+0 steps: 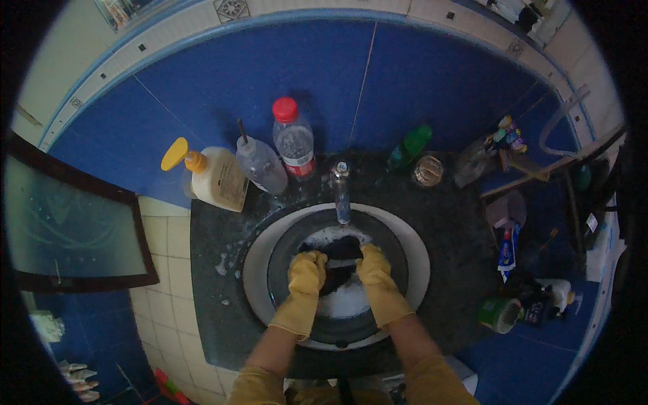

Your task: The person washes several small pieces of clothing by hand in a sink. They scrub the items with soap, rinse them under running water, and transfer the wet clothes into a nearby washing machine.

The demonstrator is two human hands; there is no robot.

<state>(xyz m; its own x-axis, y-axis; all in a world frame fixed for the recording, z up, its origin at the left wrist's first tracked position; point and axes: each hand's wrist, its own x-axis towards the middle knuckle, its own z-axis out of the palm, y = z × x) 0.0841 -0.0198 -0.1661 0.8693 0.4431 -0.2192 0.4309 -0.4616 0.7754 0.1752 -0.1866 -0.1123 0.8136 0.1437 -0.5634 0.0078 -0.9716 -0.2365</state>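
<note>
Both my hands wear yellow rubber gloves and are over a round dark basin (283, 288) that sits in a white oval sink (418, 263). My left hand (308, 271) grips the left side of a black cloth item (338, 277), possibly a garment. On its right side, my right hand (373, 266) has hold of the same cloth. A pale strip runs across the cloth between the gloves. White suds (345, 302) float around it. Just beyond the cloth, a chrome faucet (342, 195) reaches over the basin. My fingertips are partly hidden by the gloves' backs and the cloth.
Along the back of the dark countertop (223, 314) stand a cream pump bottle (220, 177), a cloudy bottle (260, 164), a red-capped plastic bottle (293, 139) and a green bottle (410, 147). A green tub (498, 314) and toothpaste tube (508, 250) lie right. Blue tiles (253, 66) rise behind.
</note>
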